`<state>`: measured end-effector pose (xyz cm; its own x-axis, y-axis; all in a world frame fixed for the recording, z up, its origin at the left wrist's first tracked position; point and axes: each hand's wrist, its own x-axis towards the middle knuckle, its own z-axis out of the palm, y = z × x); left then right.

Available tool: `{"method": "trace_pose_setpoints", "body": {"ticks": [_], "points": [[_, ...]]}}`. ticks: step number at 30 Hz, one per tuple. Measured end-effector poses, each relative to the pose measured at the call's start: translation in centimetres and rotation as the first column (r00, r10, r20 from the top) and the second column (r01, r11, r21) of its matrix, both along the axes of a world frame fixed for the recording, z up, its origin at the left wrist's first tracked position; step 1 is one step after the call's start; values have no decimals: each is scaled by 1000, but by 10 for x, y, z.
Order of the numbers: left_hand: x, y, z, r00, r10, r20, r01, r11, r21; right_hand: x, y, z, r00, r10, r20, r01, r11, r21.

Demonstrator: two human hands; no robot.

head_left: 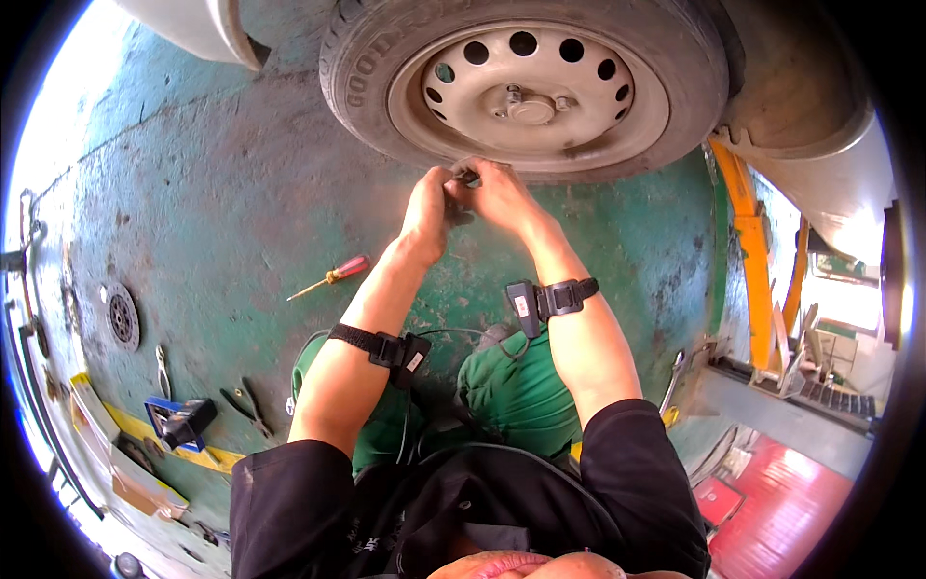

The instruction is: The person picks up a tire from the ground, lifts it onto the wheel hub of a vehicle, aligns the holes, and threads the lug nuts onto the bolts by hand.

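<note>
My left hand [430, 209] and my right hand [499, 196] meet just in front of the lower edge of a car wheel [439, 154]. Both sets of fingers are closed together around something small and dark, mostly hidden between them. The wheel has a black tyre and a pale steel rim [473, 87] with a ring of round holes. Around its hub cap [531, 112] a few studs or nuts stand out. On the floor left of my forearm lies a screwdriver [333, 276] with a red and yellow handle.
The green floor [222, 222] is worn. Pliers [249, 405], a blue and black box-shaped item [181, 423] and a round black disc [122, 316] lie at left. An orange lift arm [753, 261] stands at right, near a wrench [672, 381] and a red surface [786, 507].
</note>
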<state>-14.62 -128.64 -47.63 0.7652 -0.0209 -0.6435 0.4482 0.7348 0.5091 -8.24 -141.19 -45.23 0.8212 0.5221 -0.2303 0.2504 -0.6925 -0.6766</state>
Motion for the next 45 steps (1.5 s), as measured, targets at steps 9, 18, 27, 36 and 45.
{"method": "trace_pose_setpoints", "body": {"ticks": [9,18,27,36,45], "points": [[-5,-8,-14,993,-110,45,103,986,135,-10,-2,6,997,-25,75,43,968,-249],[0,-14,-24,982,-173,81,123,898,423,2,-4,16,1000,8,-18,-10,989,-145],[7,-18,-15,990,-140,23,120,911,394,38,-29,-35,901,-434,-30,434,901,10],[6,-5,-37,979,-152,-134,197,868,456,57,-44,-51,408,-419,-811,902,324,286],[3,0,-45,960,-196,-200,267,856,443,65,-62,-74,350,-90,-932,929,160,333]]}}
